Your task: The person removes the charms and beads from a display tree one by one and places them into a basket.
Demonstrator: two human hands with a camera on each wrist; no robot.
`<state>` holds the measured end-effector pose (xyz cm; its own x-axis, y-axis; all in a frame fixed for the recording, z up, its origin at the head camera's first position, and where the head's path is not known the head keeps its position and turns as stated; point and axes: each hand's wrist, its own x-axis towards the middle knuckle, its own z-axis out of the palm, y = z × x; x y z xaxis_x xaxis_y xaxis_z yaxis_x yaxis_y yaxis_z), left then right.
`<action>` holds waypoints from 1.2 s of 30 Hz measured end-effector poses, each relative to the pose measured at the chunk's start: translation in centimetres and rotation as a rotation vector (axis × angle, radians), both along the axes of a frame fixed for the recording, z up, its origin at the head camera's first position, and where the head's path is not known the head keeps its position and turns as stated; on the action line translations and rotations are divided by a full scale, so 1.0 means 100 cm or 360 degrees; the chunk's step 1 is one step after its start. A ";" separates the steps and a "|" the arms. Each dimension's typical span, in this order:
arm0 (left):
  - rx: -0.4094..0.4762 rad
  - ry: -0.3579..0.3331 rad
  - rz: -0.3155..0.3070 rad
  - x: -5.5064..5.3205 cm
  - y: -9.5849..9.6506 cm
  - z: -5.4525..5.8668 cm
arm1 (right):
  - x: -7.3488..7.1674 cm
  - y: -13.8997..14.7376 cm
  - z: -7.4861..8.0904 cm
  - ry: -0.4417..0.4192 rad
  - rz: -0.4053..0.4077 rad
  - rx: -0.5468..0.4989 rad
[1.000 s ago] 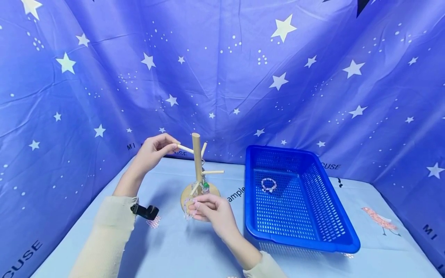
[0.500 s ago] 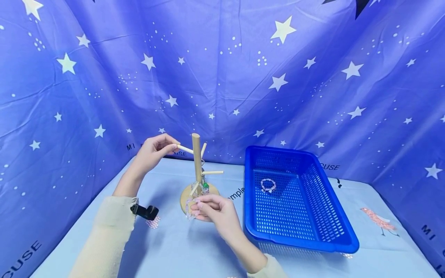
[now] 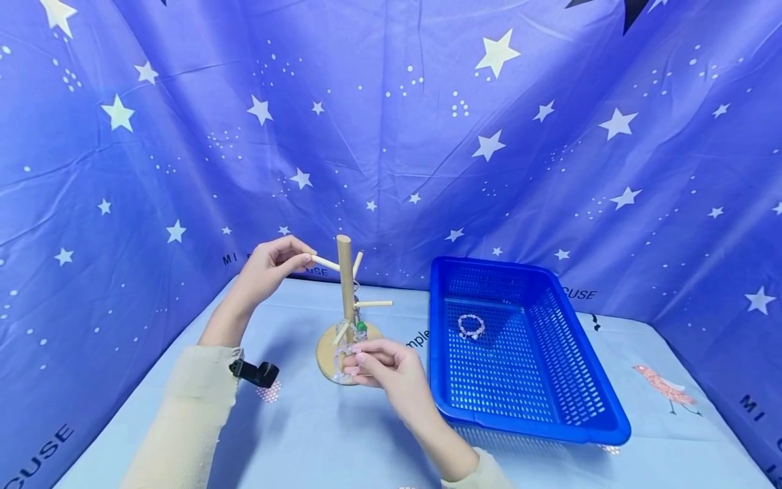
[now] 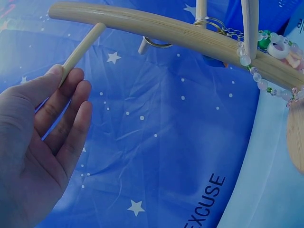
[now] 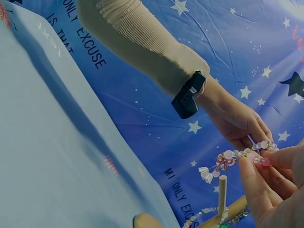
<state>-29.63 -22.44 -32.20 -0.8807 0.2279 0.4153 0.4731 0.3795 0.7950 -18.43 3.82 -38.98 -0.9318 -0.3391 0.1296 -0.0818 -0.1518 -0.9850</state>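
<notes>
A wooden peg stand (image 3: pixel 345 272) rises from a round base (image 3: pixel 326 350). My left hand (image 3: pixel 273 266) pinches the end of its upper left peg (image 4: pixel 81 50) between thumb and index finger. In front of the lower part of the stand, my right hand (image 3: pixel 391 370) pinches a beaded bracelet (image 3: pixel 338 362). Pale and pink beads, a pink bow charm and a white flower charm show on this bracelet (image 5: pixel 232 159) in the right wrist view. Another beaded bracelet (image 4: pixel 259 80) hangs low on the stand. Near it hangs a keychain with a green piece (image 3: pixel 362 327).
To the right stands a blue plastic basket (image 3: pixel 436 339) with a pink beaded bracelet (image 3: pixel 472 327) in it. More pegs, such as the right one (image 3: pixel 375 303), stick out from the post. A starry curtain (image 3: pixel 391 136) hangs behind the light blue tabletop (image 3: pixel 293 435).
My right hand has shifted a little to the right with the bracelet, whose loop now turns more toward the head view. The left hand has stayed on its peg.
</notes>
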 end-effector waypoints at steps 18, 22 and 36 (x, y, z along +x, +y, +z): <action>0.0000 0.0029 -0.0001 0.001 0.000 -0.001 | 0.001 0.014 0.005 0.0013 -0.0062 -0.0017; 0.0008 0.0028 -0.0005 0.002 0.000 -0.001 | 0.000 0.018 0.004 0.0009 -0.0099 -0.0006; 0.0027 0.0004 -0.0011 0.003 0.002 0.000 | -0.002 0.029 0.003 0.0054 -0.0146 -0.0038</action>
<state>-29.35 -22.26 -32.15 -0.8780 0.2270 0.4214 0.4778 0.3626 0.8002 -18.63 6.76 -38.67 -0.9536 -0.2492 0.1688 -0.1297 -0.1656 -0.9776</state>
